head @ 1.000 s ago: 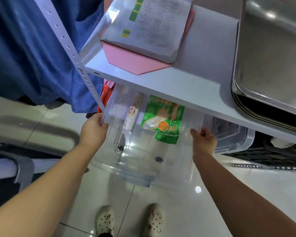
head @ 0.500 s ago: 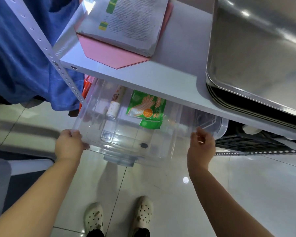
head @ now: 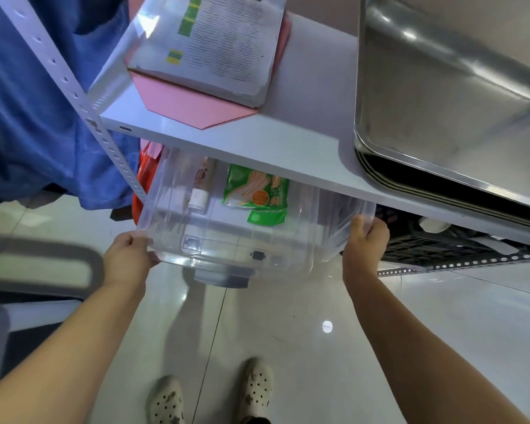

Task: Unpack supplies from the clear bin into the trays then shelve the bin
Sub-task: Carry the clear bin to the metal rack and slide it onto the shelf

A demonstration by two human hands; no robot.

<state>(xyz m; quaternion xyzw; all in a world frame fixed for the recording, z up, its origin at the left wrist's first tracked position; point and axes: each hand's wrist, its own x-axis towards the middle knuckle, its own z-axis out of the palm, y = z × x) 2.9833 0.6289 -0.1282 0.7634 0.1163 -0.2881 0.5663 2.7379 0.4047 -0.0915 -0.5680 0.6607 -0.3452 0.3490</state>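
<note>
Here, each hand, left hand (head: 128, 261) and right hand (head: 364, 245), grips the clear bin (head: 242, 237), seemingly under the shelf (head: 257, 148).

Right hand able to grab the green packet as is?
Probably not. The right hand is gripping the bin rim, and the green packet lies deeper in, under the shelf; it must let go first.

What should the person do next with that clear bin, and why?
Probably push the bin further in under the shelf. The left hand and right hand grip its near corners, and its front edge sticks out past the shelf.
</note>
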